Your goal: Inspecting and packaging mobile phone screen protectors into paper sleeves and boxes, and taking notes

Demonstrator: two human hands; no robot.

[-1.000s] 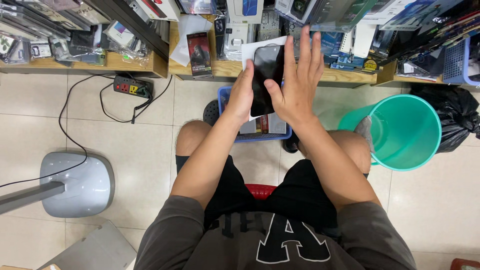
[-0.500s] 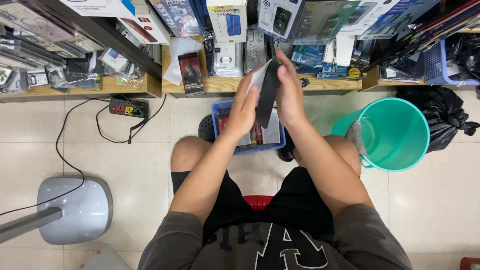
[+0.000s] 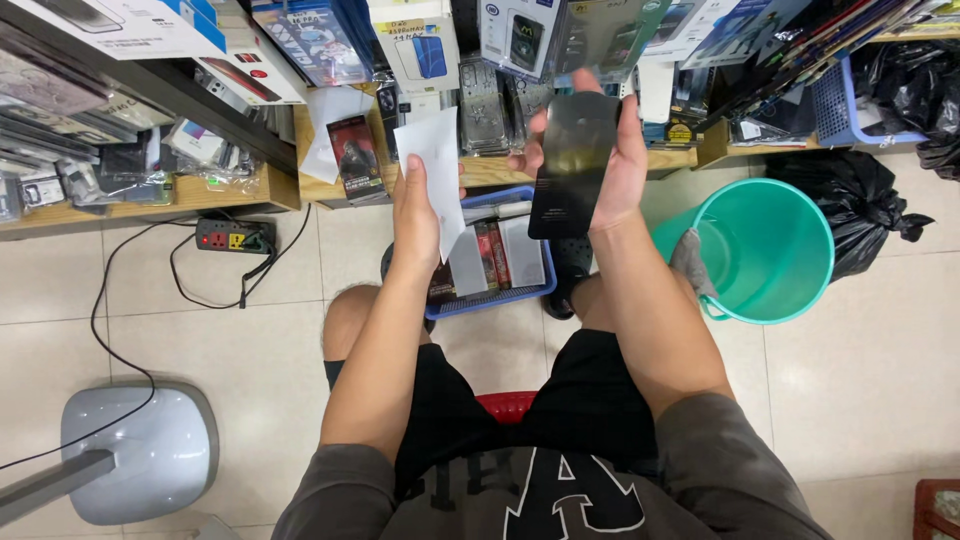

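My left hand (image 3: 415,215) holds a white paper sleeve (image 3: 436,180) upright above my left knee. My right hand (image 3: 610,160) grips a flat black glossy sheet (image 3: 572,165), shaped like a phone screen protector, raised in front of the shelf. The two hands are apart, a hand's width between them. Below them on the floor sits a blue basket (image 3: 490,300) holding several flat packages.
A teal bucket (image 3: 765,250) with a grey cloth on its rim stands at my right knee. A black bag (image 3: 850,200) lies behind it. Wooden shelves (image 3: 250,195) of boxed phone accessories run across the back. A power strip (image 3: 228,237) and a grey fan base (image 3: 140,450) are on the left.
My hands were pressed together around the black sheet and white sleeve. They have since pulled apart, the sleeve staying in the left hand and the black sheet in the right.
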